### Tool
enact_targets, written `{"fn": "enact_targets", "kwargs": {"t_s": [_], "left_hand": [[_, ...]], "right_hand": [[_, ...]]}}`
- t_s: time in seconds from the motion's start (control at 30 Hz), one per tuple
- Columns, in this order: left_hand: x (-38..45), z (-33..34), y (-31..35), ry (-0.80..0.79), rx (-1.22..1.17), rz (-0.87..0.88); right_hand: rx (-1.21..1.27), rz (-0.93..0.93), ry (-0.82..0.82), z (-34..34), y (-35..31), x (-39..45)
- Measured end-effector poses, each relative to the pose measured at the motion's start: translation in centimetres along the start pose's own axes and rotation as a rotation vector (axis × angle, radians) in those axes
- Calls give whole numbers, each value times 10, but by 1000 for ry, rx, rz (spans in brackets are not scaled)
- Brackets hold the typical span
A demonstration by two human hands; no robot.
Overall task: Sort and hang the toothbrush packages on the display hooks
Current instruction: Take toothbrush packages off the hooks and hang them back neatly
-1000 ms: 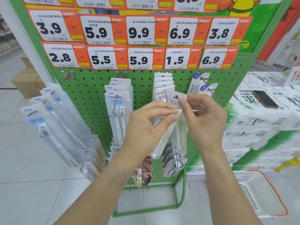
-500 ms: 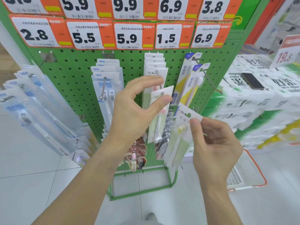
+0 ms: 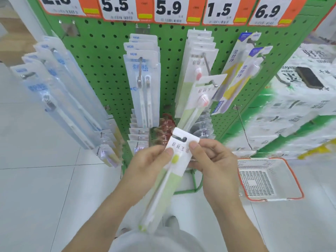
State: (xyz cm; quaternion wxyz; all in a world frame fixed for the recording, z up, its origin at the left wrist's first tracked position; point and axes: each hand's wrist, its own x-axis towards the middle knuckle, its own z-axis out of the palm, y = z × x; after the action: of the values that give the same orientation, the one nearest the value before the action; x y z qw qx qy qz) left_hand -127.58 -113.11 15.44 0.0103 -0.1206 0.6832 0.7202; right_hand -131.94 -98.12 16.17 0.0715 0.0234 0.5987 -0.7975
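Both hands hold one green-and-white toothbrush package [image 3: 174, 164] low in front of the green pegboard rack [image 3: 101, 57]. My left hand [image 3: 147, 166] pinches its left edge near the top, thumb on the card. My right hand [image 3: 214, 160] pinches the top right corner beside the hang hole. The package slants down toward my body. Matching pink-brush packages [image 3: 198, 88] hang on the middle hook [image 3: 209, 70], the front one at the hook's tip. Blue packs [image 3: 143, 79] hang to their left and yellow-blue packs [image 3: 236, 77] to their right.
Clear blue packages [image 3: 54, 91] fill hooks on the rack's left face. A white basket with an orange rim [image 3: 269, 179] sits on the floor at right. Stacked tissue packs [image 3: 300, 110] stand at right, with a dark phone [image 3: 309, 80] on top. Price tags [image 3: 171, 10] line the top.
Both hands dropped away from the middle hook. My left hand let go of the pink-brush package, now hanging at the hook's tip, and joined my right hand on the green one.
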Motion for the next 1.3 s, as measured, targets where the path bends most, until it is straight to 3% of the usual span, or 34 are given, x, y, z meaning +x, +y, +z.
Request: {"fn": "enact_targets", "kwargs": {"t_s": [0.1, 0.23, 0.4, 0.5, 0.83, 1.07, 1.3], "left_hand": [[-6, -17, -6, -31, -186, -86], [-10, -31, -17, 198, -280, -128], [-10, -46, -26, 458, -505, -219], [-11, -51, -30, 505, -573, -244], [-11, -62, -31, 317, -477, -266], [-8, -66, -28, 424, -484, -214], [-15, -59, -29, 200, -411, -201]], "right_hand": [[-58, -9, -87, 9, 10, 0], [-403, -82, -224, 13, 35, 0], [-535, 320, -620, 19, 53, -10], [-501, 427, -703, 20, 53, -11], [-506, 336, -660, 17, 55, -4], [-531, 437, -831, 15, 48, -3], [-415, 466, -692, 15, 49, 3]]}}
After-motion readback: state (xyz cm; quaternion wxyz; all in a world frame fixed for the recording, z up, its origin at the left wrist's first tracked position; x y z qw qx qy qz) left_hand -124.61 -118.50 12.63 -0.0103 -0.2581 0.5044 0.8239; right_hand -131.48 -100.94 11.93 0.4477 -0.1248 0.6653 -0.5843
